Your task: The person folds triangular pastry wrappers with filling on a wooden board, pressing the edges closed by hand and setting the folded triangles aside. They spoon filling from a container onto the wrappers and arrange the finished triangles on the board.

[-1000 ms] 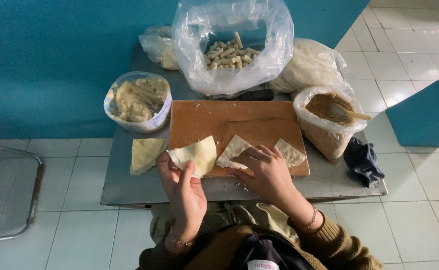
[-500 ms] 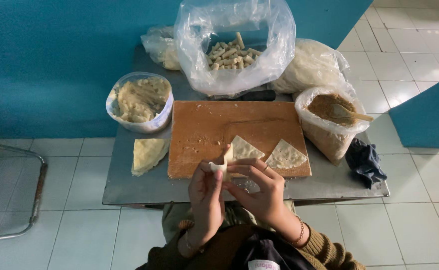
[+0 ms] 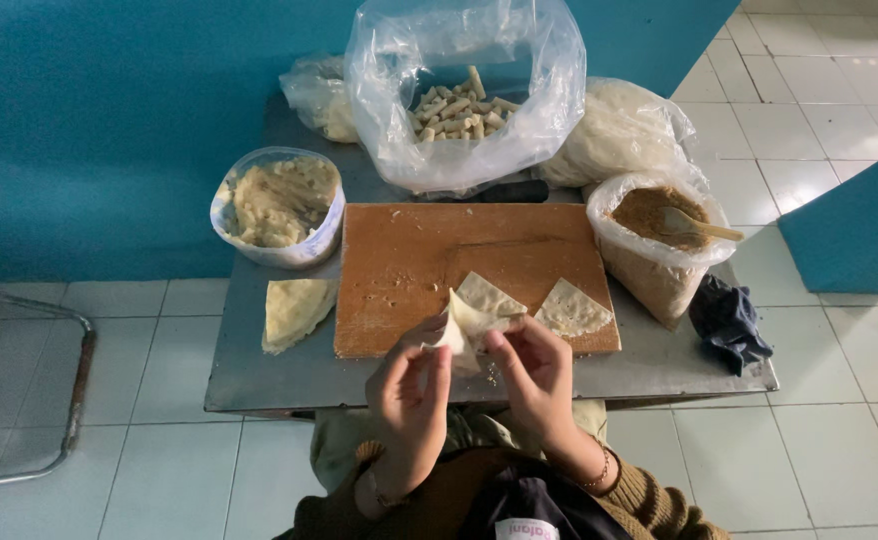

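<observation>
Both hands pinch one folded dough wrapper above the bench's near edge.

On the left sit a tub of pale filling [image 3: 279, 205] and a stack of wrappers [image 3: 294, 310] on the bench [image 3: 259, 375]. The left hand [image 3: 411, 395] is raised, palm turned inward, fingers curled shut on the dough wrapper [image 3: 467, 322]. The right hand [image 3: 534, 372] faces it, thumb and fingertips closed on the same piece, wrist bent back. Beyond them, the wooden board [image 3: 429, 255] carries two flat wrappers [image 3: 569, 308]; a bag of brown crumbs [image 3: 654, 240] stands at the right.
</observation>
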